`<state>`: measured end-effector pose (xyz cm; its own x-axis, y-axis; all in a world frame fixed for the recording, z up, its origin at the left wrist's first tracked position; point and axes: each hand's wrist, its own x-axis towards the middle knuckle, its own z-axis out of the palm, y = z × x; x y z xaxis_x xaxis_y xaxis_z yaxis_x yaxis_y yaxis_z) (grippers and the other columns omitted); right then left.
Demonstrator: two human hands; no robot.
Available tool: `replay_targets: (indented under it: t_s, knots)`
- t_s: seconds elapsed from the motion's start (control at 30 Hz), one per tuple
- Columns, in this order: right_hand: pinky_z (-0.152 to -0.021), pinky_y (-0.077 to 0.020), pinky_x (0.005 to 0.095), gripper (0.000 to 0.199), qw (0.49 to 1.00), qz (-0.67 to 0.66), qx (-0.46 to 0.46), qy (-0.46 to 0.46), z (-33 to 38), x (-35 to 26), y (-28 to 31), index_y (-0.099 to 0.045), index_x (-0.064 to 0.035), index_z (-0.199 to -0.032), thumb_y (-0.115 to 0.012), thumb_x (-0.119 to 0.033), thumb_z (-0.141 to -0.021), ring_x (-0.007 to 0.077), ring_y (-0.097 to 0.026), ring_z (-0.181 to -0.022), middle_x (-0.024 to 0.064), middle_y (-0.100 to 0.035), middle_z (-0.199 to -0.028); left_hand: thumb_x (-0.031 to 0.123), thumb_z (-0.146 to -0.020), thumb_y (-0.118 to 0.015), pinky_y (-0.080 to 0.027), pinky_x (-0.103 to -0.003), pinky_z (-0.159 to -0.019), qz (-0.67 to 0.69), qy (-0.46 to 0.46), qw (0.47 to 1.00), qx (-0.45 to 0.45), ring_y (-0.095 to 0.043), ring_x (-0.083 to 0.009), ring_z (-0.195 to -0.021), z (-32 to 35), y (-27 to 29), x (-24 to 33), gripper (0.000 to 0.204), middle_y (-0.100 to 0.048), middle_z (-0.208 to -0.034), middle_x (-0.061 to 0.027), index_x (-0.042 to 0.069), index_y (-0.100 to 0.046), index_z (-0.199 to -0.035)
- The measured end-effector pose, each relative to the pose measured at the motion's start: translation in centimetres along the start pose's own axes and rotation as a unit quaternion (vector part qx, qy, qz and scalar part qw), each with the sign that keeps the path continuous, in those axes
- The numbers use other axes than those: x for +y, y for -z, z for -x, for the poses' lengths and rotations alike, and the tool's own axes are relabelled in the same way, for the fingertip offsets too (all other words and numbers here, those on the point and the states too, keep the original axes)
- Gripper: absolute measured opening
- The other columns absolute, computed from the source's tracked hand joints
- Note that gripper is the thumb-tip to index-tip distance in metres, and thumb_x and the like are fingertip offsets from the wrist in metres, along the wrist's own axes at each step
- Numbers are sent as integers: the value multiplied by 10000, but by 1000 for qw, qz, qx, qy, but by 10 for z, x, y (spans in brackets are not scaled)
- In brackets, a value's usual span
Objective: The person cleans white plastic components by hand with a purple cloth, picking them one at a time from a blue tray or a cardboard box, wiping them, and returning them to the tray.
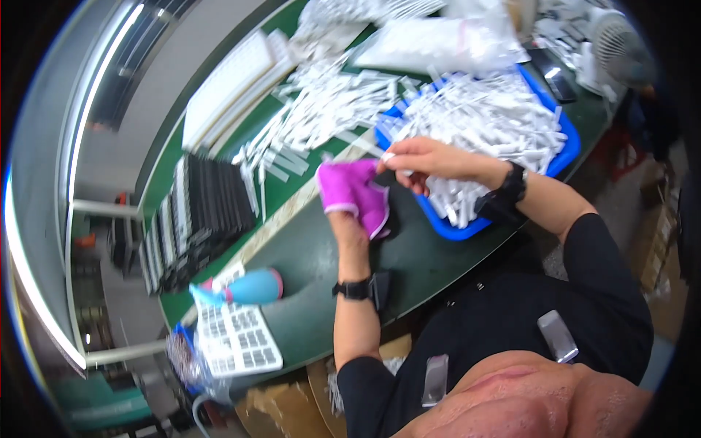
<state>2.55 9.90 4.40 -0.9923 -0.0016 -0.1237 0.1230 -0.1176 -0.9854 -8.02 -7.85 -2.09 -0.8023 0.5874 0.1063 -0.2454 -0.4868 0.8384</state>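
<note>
A purple cloth [355, 191] with a white edge drapes over my left hand [343, 219] and hides its fingers; the hand is closed on the cloth. Just to the right, my right hand [423, 162] pinches a small white piece [388, 156] between thumb and fingertips, close against the cloth. Whether the piece touches the cloth is too blurred to tell. Under my right forearm lies a blue tray [456, 232] heaped with white plastic strips [482, 117]. More loose white strips [321, 102] are spread on the green table beyond my hands.
Left on the table [314, 314] are a stack of black trays [197, 212], a blue spray bottle [255, 286] and a white sheet with grey rectangles [244, 339]. White panels [230, 87] and a plastic bag [438, 44] lie at the back. A fan [621, 47] stands far right.
</note>
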Motion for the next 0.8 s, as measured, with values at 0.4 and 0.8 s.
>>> replay_targets:
  t_s: [0.4,0.8]
  knots:
    - [-549,-441,248,292,981,-81,80,160,-45,-142,323,-550,-83,-806,-399,-275,-965,77,-540,-623,5,-573,-693,347,-939,-499,-433,-307,-845,11,-57,998,26,-569,-196,-878,18,-5,23,375,-629,-938,-105,-12,-577,-1011]
    - [-500,-431,254,293,894,440,37,73,-120,-64,90,-657,-55,-959,-493,-294,-918,110,-526,-558,40,-593,-692,371,-943,-480,-443,-312,-848,-9,-47,998,41,-589,-210,-895,18,28,17,405,-643,-960,-125,-16,-586,-996]
